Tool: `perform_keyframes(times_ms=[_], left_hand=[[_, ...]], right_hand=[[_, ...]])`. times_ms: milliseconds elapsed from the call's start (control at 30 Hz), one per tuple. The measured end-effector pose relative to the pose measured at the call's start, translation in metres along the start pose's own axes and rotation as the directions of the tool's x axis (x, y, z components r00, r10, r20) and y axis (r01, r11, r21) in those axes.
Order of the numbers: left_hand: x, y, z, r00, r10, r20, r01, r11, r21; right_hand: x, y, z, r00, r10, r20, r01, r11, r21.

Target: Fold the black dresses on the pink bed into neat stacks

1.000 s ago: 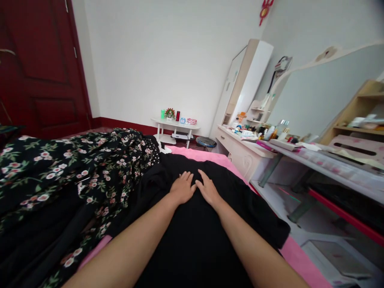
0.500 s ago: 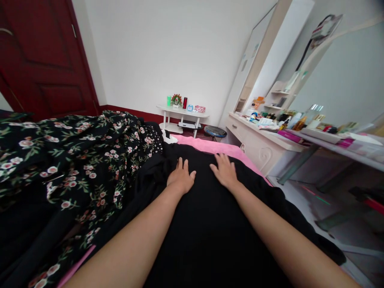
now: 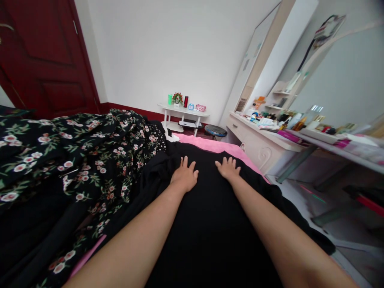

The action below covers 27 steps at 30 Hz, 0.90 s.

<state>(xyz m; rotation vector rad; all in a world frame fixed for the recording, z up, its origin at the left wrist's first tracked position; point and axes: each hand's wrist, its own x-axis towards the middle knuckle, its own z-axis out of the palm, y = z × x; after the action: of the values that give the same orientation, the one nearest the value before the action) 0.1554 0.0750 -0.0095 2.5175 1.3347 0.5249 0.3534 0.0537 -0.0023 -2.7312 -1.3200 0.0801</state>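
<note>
Black garment (image 3: 207, 224): spread flat, long axis running from 6 to 12 o'clock; shallow curved edge at the far end, pointing to 12; a sleeve-like length (image 3: 303, 220) trailing toward 4 o'clock. Lies directly beneath both hands, extending past the fingertips to 12 and back between the forearms to 6.
Floral black fabric (image 3: 120, 152): heaped, at 9 o'clock, alongside the garment.
Pink cloth (image 3: 240, 152): below the garment, showing at 1 o'clock.
Left hand (image 3: 184, 176): palm down on the garment; grip unclenched, fingers apart.
Right hand (image 3: 228, 168): at 3 o'clock from the left, well apart; palm down, grip likewise loose, fingers spread.
</note>
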Motion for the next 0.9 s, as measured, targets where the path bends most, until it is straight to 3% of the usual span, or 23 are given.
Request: perform_keyframes(times_ms=[67, 133, 167, 200, 267, 333, 400, 500, 667, 767, 900], left_hand=[[-0.001, 0.000, 0.000, 0.996, 0.039, -0.078, -0.041, 0.999, -0.035], [-0.003, -0.002, -0.001, 0.983, 0.141, -0.118, -0.151, 0.985, -0.079], [-0.005, -0.003, -0.002, 0.974, 0.204, -0.099, -0.214, 0.972, -0.095], [-0.006, -0.004, -0.003, 0.963, 0.264, -0.055, -0.269, 0.958, -0.102], [-0.010, -0.004, -0.004, 0.940, 0.332, 0.071, -0.327, 0.942, -0.080], [-0.013, -0.001, -0.005, 0.932, 0.323, 0.163, -0.323, 0.946, -0.023], [-0.017, 0.003, -0.006, 0.939, 0.285, 0.195, -0.294, 0.956, 0.020], [-0.025, 0.008, -0.007, 0.949, 0.221, 0.225, -0.235, 0.971, 0.036], [-0.052, 0.012, -0.018, 0.950, 0.170, 0.261, -0.187, 0.982, 0.040], [-0.070, 0.012, -0.029, 0.934, 0.166, 0.316, -0.188, 0.981, 0.040], [-0.088, 0.003, -0.041, 0.909, 0.202, 0.365, -0.232, 0.972, 0.038]], right_hand=[[-0.037, -0.016, 0.005, 0.977, -0.209, -0.035, 0.211, 0.975, 0.072], [-0.065, -0.018, 0.008, 0.885, -0.465, -0.025, 0.465, 0.881, 0.080], [-0.073, -0.013, 0.008, 0.859, -0.513, -0.003, 0.512, 0.857, 0.066], [-0.077, -0.004, 0.007, 0.868, -0.496, 0.020, 0.495, 0.868, 0.043], [-0.073, 0.021, 0.002, 0.946, -0.323, 0.039, 0.323, 0.946, -0.010], [-0.064, 0.045, -0.003, 0.989, -0.145, 0.028, 0.146, 0.988, -0.050], [-0.059, 0.060, -0.006, 0.998, -0.062, 0.022, 0.064, 0.996, -0.070], [-0.067, 0.062, -0.006, 1.000, 0.005, 0.007, -0.004, 0.998, -0.067], [-0.105, 0.037, -0.004, 0.996, 0.085, -0.008, -0.085, 0.996, -0.027], [-0.136, 0.019, -0.003, 0.999, 0.027, 0.022, -0.028, 0.999, 0.027], [-0.160, 0.016, -0.003, 0.944, -0.330, 0.017, 0.329, 0.943, 0.056]])
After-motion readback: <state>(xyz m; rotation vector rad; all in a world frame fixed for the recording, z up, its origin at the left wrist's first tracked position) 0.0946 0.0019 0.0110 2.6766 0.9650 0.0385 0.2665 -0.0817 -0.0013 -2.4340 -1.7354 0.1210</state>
